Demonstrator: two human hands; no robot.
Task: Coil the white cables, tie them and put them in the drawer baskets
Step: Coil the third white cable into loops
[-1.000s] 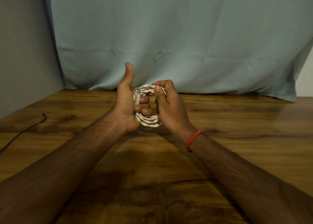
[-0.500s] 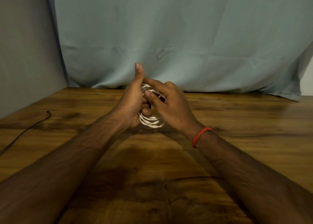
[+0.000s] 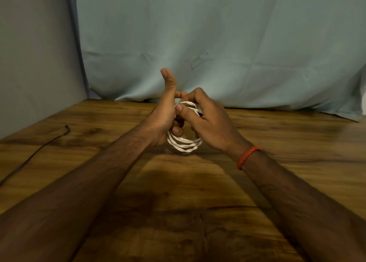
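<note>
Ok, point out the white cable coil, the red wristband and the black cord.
white cable coil (image 3: 185, 144): head view, on the coil's lower loops.
red wristband (image 3: 248, 157): head view, middle of the band's visible arc.
black cord (image 3: 39, 151): head view, about midway along its visible length.

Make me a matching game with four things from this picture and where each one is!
Things:
1 white cable coil
2 red band
3 black cord
4 blue cloth

Places:
A hanging behind the table
B gripped by the left hand and right hand
C round the right wrist
D lying on the table, far left

Pairs: 1-B, 2-C, 3-D, 4-A
</note>
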